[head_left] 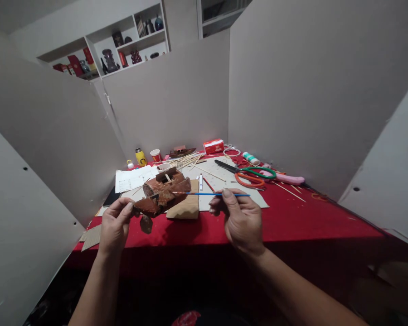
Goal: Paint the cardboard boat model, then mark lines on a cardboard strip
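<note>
My left hand pinches the left end of a brown model boat, which is lifted above the table and tilted. A many-sided brown piece hangs at its lower left. In my right hand is a slim blue paintbrush, held level between thumb and fingers. Its tip points left and meets the boat's side; whether it presses on the surface I cannot tell. Behind and below the boat lies a tan cardboard piece, partly hidden by it.
A red cloth covers the table, with a grey board on it. Scissors, thin sticks, a paper cup, a yellow bottle, a red box and printed sheets lie beyond my hands. Grey panels enclose the table.
</note>
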A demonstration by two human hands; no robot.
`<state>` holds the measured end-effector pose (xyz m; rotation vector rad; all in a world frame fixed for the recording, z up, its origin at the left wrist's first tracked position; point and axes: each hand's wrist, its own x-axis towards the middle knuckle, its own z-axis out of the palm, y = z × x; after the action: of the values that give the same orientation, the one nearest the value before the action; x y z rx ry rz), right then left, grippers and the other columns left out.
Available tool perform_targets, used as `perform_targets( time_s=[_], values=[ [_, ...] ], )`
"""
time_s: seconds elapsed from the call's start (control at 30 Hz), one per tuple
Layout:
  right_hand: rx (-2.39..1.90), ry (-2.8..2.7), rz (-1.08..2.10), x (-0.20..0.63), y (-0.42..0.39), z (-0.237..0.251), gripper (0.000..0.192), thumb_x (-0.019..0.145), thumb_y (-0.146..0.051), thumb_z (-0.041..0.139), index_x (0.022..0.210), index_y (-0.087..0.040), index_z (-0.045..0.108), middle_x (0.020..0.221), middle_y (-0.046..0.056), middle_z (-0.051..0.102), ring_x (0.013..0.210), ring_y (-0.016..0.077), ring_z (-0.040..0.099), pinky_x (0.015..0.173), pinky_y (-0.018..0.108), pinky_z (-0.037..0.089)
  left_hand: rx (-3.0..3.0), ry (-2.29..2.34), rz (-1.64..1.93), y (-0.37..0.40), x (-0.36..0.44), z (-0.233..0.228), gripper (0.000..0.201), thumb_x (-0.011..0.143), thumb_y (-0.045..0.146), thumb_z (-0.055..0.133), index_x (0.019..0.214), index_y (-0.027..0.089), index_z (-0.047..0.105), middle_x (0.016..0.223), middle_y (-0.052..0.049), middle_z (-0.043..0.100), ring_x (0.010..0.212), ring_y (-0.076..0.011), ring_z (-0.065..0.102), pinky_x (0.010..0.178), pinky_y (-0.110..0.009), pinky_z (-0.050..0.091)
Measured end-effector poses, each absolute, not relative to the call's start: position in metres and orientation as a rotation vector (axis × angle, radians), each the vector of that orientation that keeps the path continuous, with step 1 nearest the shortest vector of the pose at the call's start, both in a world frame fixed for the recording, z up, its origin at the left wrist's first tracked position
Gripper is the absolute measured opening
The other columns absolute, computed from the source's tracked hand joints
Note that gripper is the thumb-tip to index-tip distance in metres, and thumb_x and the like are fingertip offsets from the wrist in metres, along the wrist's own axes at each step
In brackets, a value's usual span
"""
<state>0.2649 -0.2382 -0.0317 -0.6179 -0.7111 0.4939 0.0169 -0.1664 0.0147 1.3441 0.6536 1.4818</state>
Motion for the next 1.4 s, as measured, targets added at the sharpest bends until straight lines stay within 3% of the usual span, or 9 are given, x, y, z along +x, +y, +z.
perform_targets(
  time_s=[1.4],
  values=[
    [-0.602, -0.838, 0.578, 0.247, -0.243, -0.027, 0.022, 0.082, -0.039, 0.075, 0.083, -0.018, 0.074, 0.063, 0.002, 0.072, 0.046, 0.013, 0.064, 0.045, 0.024, 0.054, 1.317, 0.684, 1.513, -0.175, 0.017, 0.021, 0.03, 0.058, 0.034, 0.091, 0.072, 0.015, 0.073, 0.065, -0.001, 0.064, 0.057, -0.0094, 0.056, 0.058, -0.02, 0.048]
  ],
)
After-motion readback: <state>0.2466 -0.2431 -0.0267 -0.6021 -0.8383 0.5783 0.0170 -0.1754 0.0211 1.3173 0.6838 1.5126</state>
